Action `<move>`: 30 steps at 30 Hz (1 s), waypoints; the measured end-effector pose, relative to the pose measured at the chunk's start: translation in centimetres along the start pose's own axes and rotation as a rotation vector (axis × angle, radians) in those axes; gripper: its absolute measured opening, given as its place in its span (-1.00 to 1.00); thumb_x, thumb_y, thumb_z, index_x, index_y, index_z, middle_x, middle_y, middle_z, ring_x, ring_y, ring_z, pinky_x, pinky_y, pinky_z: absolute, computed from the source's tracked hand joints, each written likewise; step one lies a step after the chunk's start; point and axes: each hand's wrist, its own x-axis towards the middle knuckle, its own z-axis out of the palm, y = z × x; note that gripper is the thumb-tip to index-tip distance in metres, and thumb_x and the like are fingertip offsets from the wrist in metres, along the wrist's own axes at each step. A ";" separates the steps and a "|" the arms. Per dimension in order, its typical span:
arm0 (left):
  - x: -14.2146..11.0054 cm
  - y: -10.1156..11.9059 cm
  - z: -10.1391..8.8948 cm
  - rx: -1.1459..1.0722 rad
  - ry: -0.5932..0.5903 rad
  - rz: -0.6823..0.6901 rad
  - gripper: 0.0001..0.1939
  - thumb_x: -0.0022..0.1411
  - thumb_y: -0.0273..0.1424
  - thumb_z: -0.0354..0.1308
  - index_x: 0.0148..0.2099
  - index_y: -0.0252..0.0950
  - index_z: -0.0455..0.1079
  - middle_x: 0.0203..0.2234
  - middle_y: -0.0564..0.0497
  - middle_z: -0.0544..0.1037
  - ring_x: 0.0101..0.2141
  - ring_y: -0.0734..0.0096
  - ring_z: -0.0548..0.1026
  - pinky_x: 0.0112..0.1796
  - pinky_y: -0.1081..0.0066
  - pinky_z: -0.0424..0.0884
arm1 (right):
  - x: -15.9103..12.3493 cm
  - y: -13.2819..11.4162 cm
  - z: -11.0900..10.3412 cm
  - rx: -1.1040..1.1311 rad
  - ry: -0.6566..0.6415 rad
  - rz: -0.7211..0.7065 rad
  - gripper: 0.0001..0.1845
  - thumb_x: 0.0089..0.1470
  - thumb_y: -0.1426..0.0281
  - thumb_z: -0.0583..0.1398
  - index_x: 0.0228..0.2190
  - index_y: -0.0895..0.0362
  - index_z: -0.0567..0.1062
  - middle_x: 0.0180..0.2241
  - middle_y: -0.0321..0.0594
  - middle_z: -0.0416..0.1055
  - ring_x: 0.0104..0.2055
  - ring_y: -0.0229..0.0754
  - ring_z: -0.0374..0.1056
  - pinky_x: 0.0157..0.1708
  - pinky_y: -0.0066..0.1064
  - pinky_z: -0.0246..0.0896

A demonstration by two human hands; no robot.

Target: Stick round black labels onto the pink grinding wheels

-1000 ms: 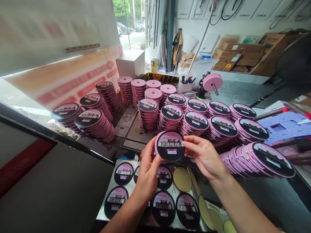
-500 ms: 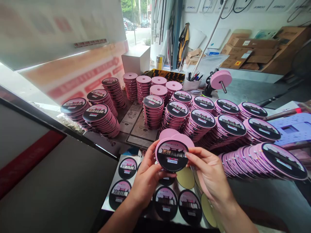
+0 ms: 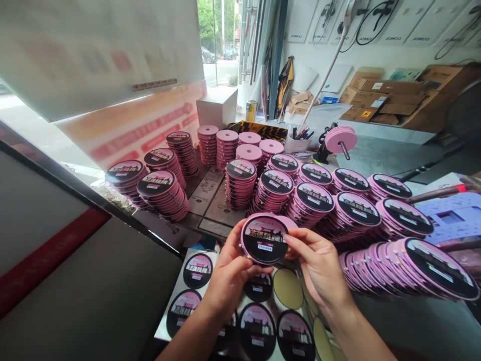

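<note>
Both hands hold one pink disc (image 3: 264, 238) with a round black printed sticker on its face, tilted toward me. My left hand (image 3: 228, 273) grips its left and lower edge, thumb on the rim. My right hand (image 3: 319, 265) pinches its right edge with fingers curled. A plain pink disc (image 3: 288, 221) peeks out just behind it. Below the hands lies a sticker sheet (image 3: 195, 273) with several round black stickers and some peeled yellowish circles (image 3: 287, 288).
Many stacks of stickered pink discs (image 3: 314, 200) fill the table ahead and to the right, with leaning stacks at left (image 3: 162, 193). Plain pink stacks (image 3: 226, 145) stand behind. A pen cup (image 3: 296, 142), a disc holder (image 3: 340, 139) and cardboard boxes (image 3: 379, 100) sit farther back.
The view shifted slightly, and the held disc sits a little lower and closer. The pink discs behind it are more covered than half a second ago. Both hands keep their grip.
</note>
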 end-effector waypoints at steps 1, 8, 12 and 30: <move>0.0 0.0 0.0 0.004 0.001 0.001 -0.32 -0.15 -0.65 0.06 0.09 -0.19 0.21 -0.03 -0.05 0.37 -0.31 0.39 0.45 -0.34 0.31 0.51 | 0.0 0.0 0.1 0.003 -0.003 0.005 -0.73 -0.50 0.36 0.44 -0.59 0.15 0.56 -0.60 -0.32 0.47 -0.62 -0.39 0.27 -0.62 -0.60 0.21; -0.1 -0.1 -0.1 0.037 -0.033 0.023 -0.37 -0.04 -0.55 0.19 0.11 -0.14 0.18 -0.03 -0.06 0.37 -0.28 0.33 0.47 -0.34 0.34 0.50 | -0.2 0.0 0.3 0.001 0.010 -0.005 -0.73 -0.50 0.36 0.43 -0.59 0.14 0.56 -0.59 -0.30 0.47 -0.60 -0.36 0.28 -0.61 -0.56 0.22; 0.0 -0.3 -0.1 0.051 -0.043 0.052 -0.38 -0.01 -0.51 0.22 0.11 -0.12 0.19 0.02 -0.07 0.34 -0.17 0.24 0.44 -0.33 0.37 0.50 | -0.2 0.0 0.2 -0.004 0.016 -0.013 -0.73 -0.50 0.35 0.43 -0.59 0.14 0.56 -0.58 -0.28 0.48 -0.60 -0.33 0.29 -0.61 -0.52 0.23; 0.0 -0.4 -0.3 0.064 -0.076 0.080 -0.40 0.02 -0.51 0.20 0.12 -0.11 0.18 0.01 -0.07 0.35 -0.12 0.20 0.41 -0.35 0.41 0.49 | -0.4 0.0 0.2 -0.001 0.009 -0.029 -0.75 -0.48 0.37 0.42 -0.59 0.14 0.57 -0.59 -0.29 0.48 -0.60 -0.35 0.29 -0.62 -0.55 0.24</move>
